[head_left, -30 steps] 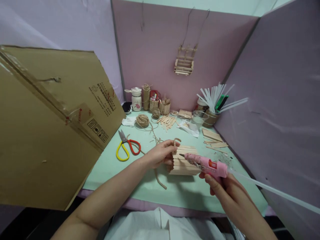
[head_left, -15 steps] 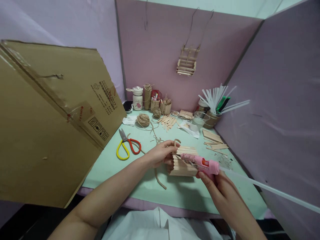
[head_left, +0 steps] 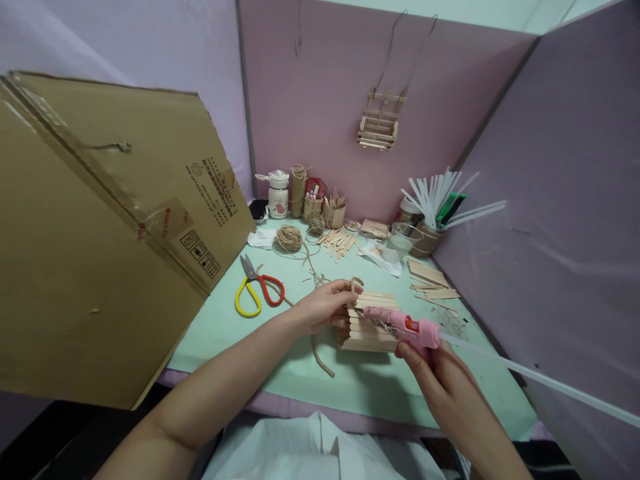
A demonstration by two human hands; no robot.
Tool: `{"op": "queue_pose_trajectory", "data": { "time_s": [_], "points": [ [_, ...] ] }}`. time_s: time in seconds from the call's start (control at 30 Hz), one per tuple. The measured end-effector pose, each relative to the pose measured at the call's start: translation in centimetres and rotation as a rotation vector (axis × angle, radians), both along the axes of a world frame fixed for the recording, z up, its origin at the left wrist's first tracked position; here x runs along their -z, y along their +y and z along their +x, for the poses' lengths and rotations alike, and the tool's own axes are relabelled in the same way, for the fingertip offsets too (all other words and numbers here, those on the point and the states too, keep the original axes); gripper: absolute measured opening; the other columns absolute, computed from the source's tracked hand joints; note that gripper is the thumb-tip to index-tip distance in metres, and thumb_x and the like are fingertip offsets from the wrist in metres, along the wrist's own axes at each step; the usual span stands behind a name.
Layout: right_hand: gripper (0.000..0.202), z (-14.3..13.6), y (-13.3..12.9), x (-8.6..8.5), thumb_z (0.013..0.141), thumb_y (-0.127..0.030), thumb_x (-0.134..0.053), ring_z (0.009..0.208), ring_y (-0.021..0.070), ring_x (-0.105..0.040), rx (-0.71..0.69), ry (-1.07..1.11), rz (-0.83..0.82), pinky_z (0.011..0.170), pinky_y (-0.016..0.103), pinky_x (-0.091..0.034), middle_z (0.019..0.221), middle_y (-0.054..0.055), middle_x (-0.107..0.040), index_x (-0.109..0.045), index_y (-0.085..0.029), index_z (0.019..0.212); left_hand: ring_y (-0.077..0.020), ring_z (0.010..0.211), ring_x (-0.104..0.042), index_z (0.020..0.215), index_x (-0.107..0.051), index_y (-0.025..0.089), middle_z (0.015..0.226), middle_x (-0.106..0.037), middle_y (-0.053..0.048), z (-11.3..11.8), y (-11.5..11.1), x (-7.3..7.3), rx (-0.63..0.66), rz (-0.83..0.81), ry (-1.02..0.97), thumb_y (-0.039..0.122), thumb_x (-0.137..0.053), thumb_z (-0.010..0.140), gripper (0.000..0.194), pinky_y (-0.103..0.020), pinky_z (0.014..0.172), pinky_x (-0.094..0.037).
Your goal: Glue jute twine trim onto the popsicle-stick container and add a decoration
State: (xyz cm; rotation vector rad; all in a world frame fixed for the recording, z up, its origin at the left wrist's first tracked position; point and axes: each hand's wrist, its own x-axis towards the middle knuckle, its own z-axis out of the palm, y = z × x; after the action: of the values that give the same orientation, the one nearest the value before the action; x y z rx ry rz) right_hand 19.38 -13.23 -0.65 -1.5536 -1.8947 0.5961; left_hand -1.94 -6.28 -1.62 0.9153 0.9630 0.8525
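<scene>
My right hand (head_left: 435,373) is wrapped round a pink hot glue gun (head_left: 423,333), which has a long clear glue stick (head_left: 550,381) trailing from its back. The gun's nozzle points left at the edge of a craft-stick box (head_left: 373,340) lying on the table. At that edge my left hand (head_left: 327,307) is closed, thumb and fingers pinching a piece of jute twine (head_left: 357,283) whose end curls upward. Its lower fingers rest at the box's left side, partly hidden. A loose tail of twine (head_left: 323,363) lies below the left hand.
Scissors (head_left: 260,283) with yellow and red handles lie left of my hands. A large cardboard sheet (head_left: 115,253) leans at the left. Behind are a twine ball (head_left: 289,238), loose craft sticks (head_left: 337,241), a plastic cup (head_left: 404,240) and a pot of glue sticks (head_left: 425,241). More sticks (head_left: 430,275) lie right.
The view has shifted slightly. Both hands, the glue gun and the craft-stick box keep nearly the same positions relative to each other.
</scene>
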Motion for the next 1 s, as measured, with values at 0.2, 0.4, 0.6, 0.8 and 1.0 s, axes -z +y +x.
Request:
{"op": "queue_pose_trajectory", "data": {
  "time_s": [0.2,0.4,0.6,0.8,1.0],
  "points": [
    [0.035,0.01,-0.03,0.13,0.085,-0.051,-0.046,0.081,0.0262,-0.064,0.016,-0.008,0.005,0.074,0.036,-0.051,0.085,0.009,-0.070,-0.064,-0.021,0.088,-0.0074,0.056,-0.054,0.099,-0.059,0.021,0.073,-0.056,0.002,0.07,-0.05,-0.17,-0.004,-0.006,0.001,0.028,-0.064,0.075,0.026,-0.019,0.053,-0.044],
    [0.038,-0.11,-0.12,-0.11,0.084,-0.053,-0.045,0.078,0.0259,-0.063,0.034,-0.025,0.005,0.073,0.037,-0.050,0.083,0.009,-0.068,-0.063,-0.020,0.088,-0.0075,0.058,-0.055,0.101,-0.059,0.021,0.075,-0.057,0.002,0.00,-0.02,-0.06,0.012,0.013,0.001,0.032,-0.066,0.075,0.029,-0.020,0.054,-0.044],
    [0.037,-0.22,-0.22,-0.18,0.084,-0.052,-0.045,0.076,0.0253,-0.062,0.028,-0.025,0.010,0.073,0.037,-0.051,0.081,0.009,-0.067,-0.062,-0.019,0.086,-0.0066,0.058,-0.054,0.101,-0.059,0.021,0.074,-0.055,0.003,-0.04,0.04,0.03,0.021,0.014,0.009,0.030,-0.063,0.077,0.026,-0.019,0.055,-0.044],
    [0.035,-0.19,-0.42,-0.09,0.085,-0.049,-0.046,0.075,0.0251,-0.062,0.007,-0.024,0.056,0.074,0.036,-0.051,0.079,0.009,-0.067,-0.063,-0.019,0.086,-0.0065,0.056,-0.052,0.100,-0.059,0.022,0.071,-0.052,0.004,0.00,0.11,0.30,0.023,0.012,-0.003,0.031,-0.066,0.074,0.028,-0.020,0.055,-0.043],
    [0.031,-0.16,-0.88,-0.36,0.088,-0.047,-0.046,0.074,0.0237,-0.062,-0.029,-0.038,0.098,0.073,0.033,-0.051,0.075,0.007,-0.066,-0.063,-0.020,0.085,-0.0076,0.057,-0.053,0.100,-0.058,0.021,0.070,-0.051,0.004,0.04,0.02,-0.14,0.013,-0.007,0.015,0.031,-0.066,0.074,0.029,-0.021,0.057,-0.043]
  ]
}}
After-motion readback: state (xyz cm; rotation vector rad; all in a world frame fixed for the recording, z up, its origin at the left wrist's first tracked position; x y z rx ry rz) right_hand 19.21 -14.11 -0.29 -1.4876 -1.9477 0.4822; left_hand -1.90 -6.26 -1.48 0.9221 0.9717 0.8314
